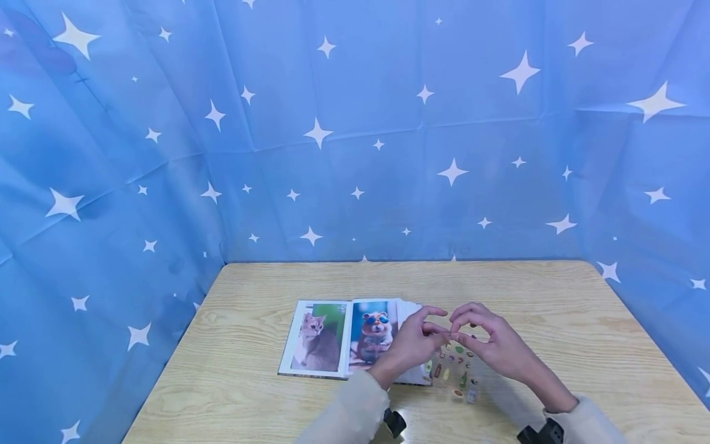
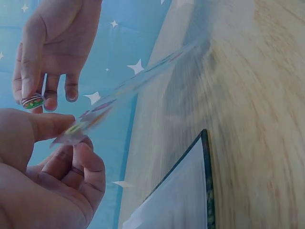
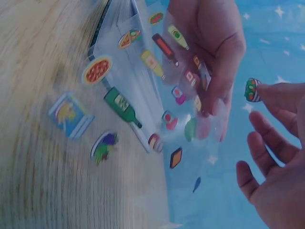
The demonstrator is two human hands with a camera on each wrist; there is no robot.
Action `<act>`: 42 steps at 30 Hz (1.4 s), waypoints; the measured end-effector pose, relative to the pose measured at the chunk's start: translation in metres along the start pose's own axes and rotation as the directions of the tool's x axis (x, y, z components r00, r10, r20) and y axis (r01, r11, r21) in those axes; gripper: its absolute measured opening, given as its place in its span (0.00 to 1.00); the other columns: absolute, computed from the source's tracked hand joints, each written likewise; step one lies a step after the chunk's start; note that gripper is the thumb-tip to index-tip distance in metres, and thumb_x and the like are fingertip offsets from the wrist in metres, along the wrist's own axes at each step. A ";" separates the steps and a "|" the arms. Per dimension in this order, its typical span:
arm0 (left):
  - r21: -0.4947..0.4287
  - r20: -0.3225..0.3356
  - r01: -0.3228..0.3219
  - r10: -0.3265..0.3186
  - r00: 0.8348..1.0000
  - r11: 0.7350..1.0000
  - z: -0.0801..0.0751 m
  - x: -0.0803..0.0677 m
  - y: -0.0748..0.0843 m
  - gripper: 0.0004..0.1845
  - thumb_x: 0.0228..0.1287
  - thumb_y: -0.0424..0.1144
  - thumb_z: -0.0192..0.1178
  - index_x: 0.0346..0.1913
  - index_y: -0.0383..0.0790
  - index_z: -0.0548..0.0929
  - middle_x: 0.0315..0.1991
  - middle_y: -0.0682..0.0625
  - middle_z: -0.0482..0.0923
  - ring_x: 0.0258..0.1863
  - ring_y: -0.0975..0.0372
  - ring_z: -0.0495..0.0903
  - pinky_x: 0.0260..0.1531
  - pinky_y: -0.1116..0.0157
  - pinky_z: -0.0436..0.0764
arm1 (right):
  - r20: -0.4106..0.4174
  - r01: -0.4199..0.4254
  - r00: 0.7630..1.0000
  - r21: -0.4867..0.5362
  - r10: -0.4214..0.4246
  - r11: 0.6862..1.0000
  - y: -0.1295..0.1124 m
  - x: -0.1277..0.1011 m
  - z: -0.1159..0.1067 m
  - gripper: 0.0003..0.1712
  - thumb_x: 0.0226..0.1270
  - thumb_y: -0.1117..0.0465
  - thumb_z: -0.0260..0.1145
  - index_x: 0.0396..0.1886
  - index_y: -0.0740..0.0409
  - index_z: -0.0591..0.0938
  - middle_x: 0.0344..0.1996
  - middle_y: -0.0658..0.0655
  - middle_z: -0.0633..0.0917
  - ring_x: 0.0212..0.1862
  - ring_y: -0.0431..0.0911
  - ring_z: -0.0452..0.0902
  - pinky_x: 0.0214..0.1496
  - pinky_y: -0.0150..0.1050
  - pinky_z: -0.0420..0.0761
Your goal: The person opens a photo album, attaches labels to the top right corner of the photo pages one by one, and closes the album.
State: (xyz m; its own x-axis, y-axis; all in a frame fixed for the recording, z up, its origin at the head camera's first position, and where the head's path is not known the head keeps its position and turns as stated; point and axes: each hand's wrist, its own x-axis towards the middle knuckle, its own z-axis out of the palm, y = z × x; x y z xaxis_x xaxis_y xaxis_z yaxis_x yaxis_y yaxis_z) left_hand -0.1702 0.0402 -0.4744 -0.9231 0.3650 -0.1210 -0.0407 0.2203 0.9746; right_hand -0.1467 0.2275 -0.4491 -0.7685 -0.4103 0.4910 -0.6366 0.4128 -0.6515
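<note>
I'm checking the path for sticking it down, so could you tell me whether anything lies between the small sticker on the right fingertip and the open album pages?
Partly. The sticker sits on the right hand. The left hand and its clear sticker sheet hang between it and the photo album.

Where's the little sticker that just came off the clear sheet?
The small sticker sits on a fingertip of the right hand, held just above the clear sticker sheet that the left hand pinches, right of the open photo album.
</note>
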 end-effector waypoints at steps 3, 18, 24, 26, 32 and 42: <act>0.004 -0.005 0.011 -0.011 1.000 1.000 0.004 0.001 -0.001 0.19 0.66 0.40 0.65 0.59 0.54 0.78 0.35 0.61 0.87 0.29 0.66 0.84 0.29 0.67 0.80 | -0.002 -0.002 1.000 -0.001 0.002 1.000 0.001 0.000 0.000 0.15 0.63 0.73 0.68 0.36 0.45 0.82 0.45 0.46 0.80 0.51 0.39 0.74 0.49 0.37 0.76; -0.010 0.023 0.045 -0.045 0.999 0.999 0.011 0.004 -0.007 0.30 0.66 0.36 0.64 0.70 0.54 0.71 0.39 0.60 0.87 0.30 0.65 0.85 0.29 0.65 0.82 | -0.014 -0.022 1.000 -0.008 0.022 1.000 0.003 -0.003 0.001 0.15 0.64 0.73 0.67 0.35 0.45 0.82 0.44 0.46 0.80 0.50 0.38 0.74 0.48 0.37 0.75; -0.002 0.042 0.067 -0.067 0.997 0.998 0.014 0.004 -0.008 0.34 0.65 0.34 0.63 0.73 0.53 0.67 0.41 0.60 0.86 0.32 0.64 0.85 0.32 0.63 0.83 | -0.020 -0.017 1.000 0.011 0.017 1.000 0.004 -0.003 0.002 0.15 0.64 0.74 0.67 0.35 0.46 0.81 0.43 0.46 0.81 0.49 0.38 0.74 0.46 0.33 0.73; 0.018 0.046 0.069 -0.070 0.997 0.997 0.015 0.003 -0.009 0.35 0.65 0.34 0.63 0.74 0.54 0.66 0.43 0.60 0.86 0.34 0.66 0.84 0.33 0.65 0.83 | -0.019 -0.015 1.000 0.025 0.015 1.000 0.005 -0.003 0.002 0.15 0.64 0.74 0.67 0.35 0.47 0.82 0.43 0.47 0.81 0.49 0.38 0.74 0.46 0.32 0.73; 0.107 0.072 0.052 -0.060 0.996 0.993 0.016 0.004 -0.010 0.39 0.63 0.38 0.63 0.76 0.54 0.61 0.51 0.59 0.84 0.42 0.70 0.82 0.42 0.68 0.81 | -0.016 -0.033 0.999 0.049 0.034 0.998 0.006 -0.004 0.002 0.14 0.65 0.74 0.65 0.35 0.49 0.82 0.43 0.47 0.81 0.48 0.38 0.74 0.45 0.34 0.72; 0.223 0.088 0.054 -0.076 0.993 0.973 0.014 0.003 -0.010 0.45 0.62 0.45 0.66 0.79 0.52 0.54 0.57 0.60 0.78 0.50 0.70 0.79 0.59 0.61 0.77 | -0.017 -0.068 0.997 0.065 0.069 0.996 0.008 -0.004 0.002 0.17 0.66 0.74 0.64 0.35 0.44 0.82 0.41 0.46 0.81 0.46 0.39 0.75 0.44 0.36 0.72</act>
State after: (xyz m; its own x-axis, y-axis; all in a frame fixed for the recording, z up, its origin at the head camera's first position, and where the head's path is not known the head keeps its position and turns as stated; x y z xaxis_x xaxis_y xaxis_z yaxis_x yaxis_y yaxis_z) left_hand -0.1671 0.0517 -0.4868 -0.8803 0.4252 -0.2104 -0.0044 0.4362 0.8998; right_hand -0.1484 0.2310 -0.4576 -0.8117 -0.3672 0.4542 -0.5772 0.3857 -0.7198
